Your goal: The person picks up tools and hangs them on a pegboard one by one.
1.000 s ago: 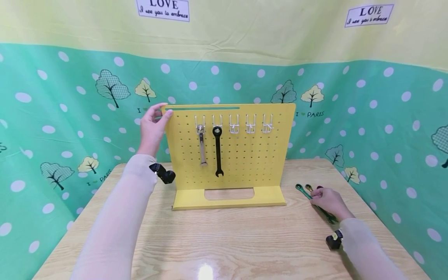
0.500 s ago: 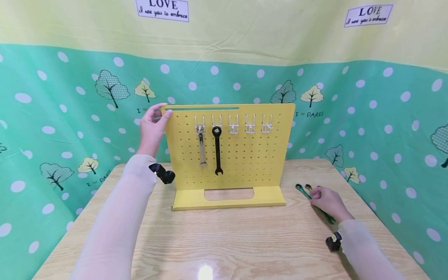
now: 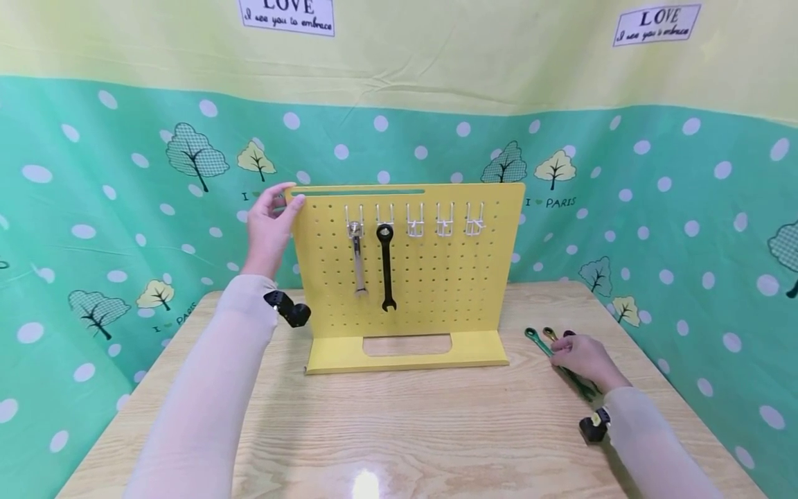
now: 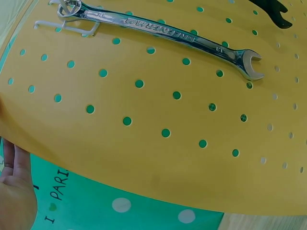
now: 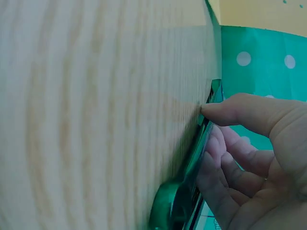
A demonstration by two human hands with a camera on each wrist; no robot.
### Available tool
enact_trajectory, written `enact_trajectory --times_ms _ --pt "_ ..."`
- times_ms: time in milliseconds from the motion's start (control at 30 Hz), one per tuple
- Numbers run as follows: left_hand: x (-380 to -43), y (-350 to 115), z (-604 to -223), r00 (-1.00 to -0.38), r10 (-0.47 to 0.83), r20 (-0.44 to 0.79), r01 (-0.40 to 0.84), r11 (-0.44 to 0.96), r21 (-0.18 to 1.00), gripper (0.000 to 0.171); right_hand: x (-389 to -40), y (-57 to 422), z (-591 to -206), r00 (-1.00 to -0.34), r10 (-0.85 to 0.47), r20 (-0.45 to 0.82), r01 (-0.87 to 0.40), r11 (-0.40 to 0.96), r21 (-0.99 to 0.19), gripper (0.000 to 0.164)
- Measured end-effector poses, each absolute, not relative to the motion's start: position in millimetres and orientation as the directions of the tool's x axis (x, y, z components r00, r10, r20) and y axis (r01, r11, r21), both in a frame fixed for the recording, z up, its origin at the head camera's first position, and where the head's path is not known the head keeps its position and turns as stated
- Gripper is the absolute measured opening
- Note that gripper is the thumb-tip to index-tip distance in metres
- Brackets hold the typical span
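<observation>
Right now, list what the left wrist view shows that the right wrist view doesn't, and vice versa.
Only left wrist: a chrome wrench on a white hook, the end of a black wrench, the left hand.

Only right wrist: the right hand pinching a green wrench.

Both: the yellow pegboard, green dotted cloth, wood tabletop.

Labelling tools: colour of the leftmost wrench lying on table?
Metallic green combination wrench; clearest in the right wrist view.
</observation>
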State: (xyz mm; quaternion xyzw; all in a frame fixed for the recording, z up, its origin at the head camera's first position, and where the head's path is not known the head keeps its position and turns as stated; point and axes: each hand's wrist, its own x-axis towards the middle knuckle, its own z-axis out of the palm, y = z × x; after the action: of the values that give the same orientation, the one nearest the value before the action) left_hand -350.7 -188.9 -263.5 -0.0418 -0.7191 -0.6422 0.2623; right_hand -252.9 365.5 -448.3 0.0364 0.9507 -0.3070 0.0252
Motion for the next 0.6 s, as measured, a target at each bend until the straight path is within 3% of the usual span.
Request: enact_trajectory --times_ms 600 --pt "-349.8 -189.0 -263.7 -0.861 -0.277 0.427 0.396 0.161 0.904 0.044 -250.5 366.9 -454.5 -0.999 0.007 -0.048 0.034 0.788 -0.614 0.03"
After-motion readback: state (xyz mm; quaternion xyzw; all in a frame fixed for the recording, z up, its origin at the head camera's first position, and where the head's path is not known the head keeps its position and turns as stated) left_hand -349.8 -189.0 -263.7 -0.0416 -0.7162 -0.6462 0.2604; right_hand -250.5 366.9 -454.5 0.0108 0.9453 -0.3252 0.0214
